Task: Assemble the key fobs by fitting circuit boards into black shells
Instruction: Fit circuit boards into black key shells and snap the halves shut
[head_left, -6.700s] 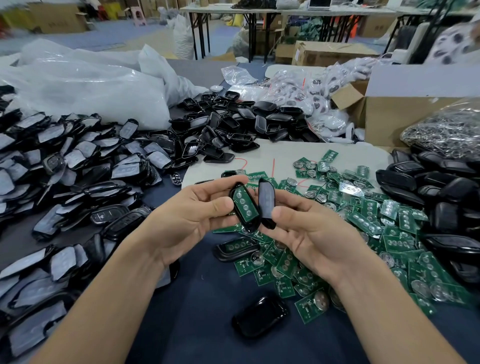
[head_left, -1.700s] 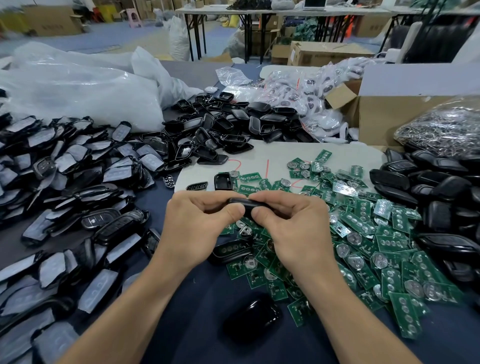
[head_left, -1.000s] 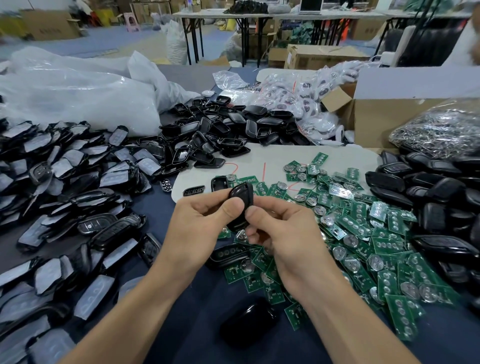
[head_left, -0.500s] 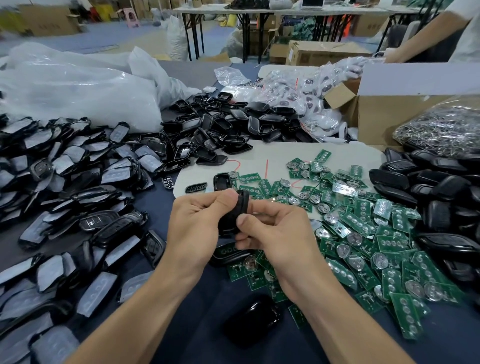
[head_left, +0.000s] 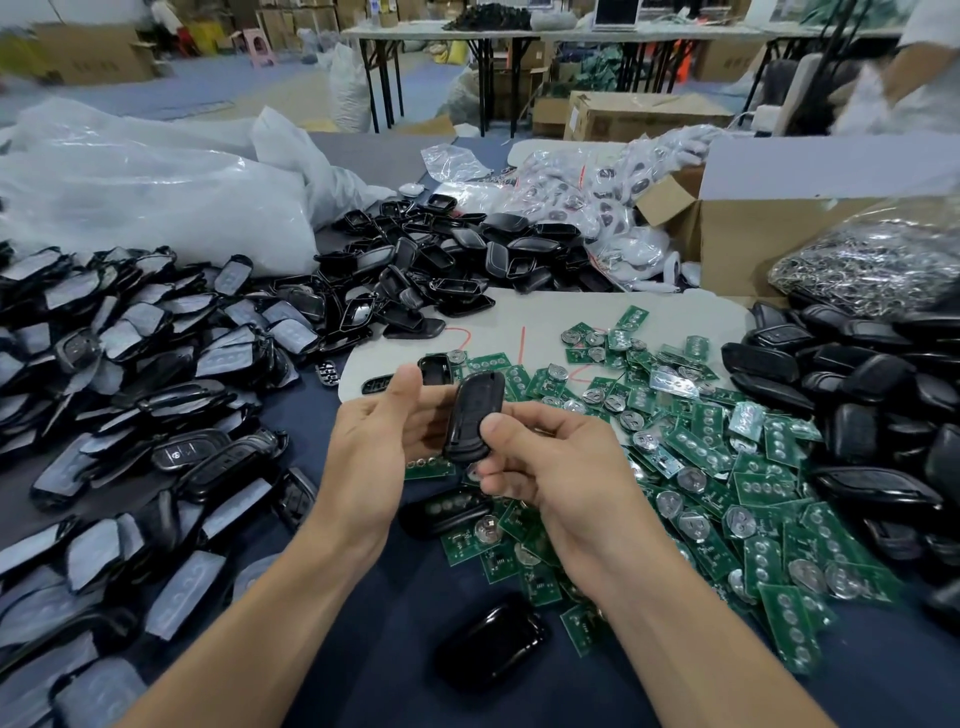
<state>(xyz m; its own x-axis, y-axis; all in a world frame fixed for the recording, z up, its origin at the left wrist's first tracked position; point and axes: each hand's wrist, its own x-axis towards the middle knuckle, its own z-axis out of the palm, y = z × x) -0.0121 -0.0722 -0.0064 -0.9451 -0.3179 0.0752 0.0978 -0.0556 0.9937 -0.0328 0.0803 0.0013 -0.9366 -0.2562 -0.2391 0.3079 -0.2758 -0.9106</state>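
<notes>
Over table (head_left: 388, 667), right hand (head_left: 553, 480) around fob (head_left: 475, 410)

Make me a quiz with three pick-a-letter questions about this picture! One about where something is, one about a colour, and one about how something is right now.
1. Where does the heap of circuit boards lie?
A. In a cardboard box
B. On the table, mostly to the right of the right hand
C. On the floor

2. What colour are those boards?
A. Red
B. White
C. Green

3. How is the key fob that the right hand pinches?
A. Closed and held up off the table
B. Split into two halves
C. Lying flat on the table

Answers:
1 B, the boards spread over the table beside that hand.
2 C, every board is green.
3 A, the thumb presses on one whole black fob, with no board showing.
</notes>
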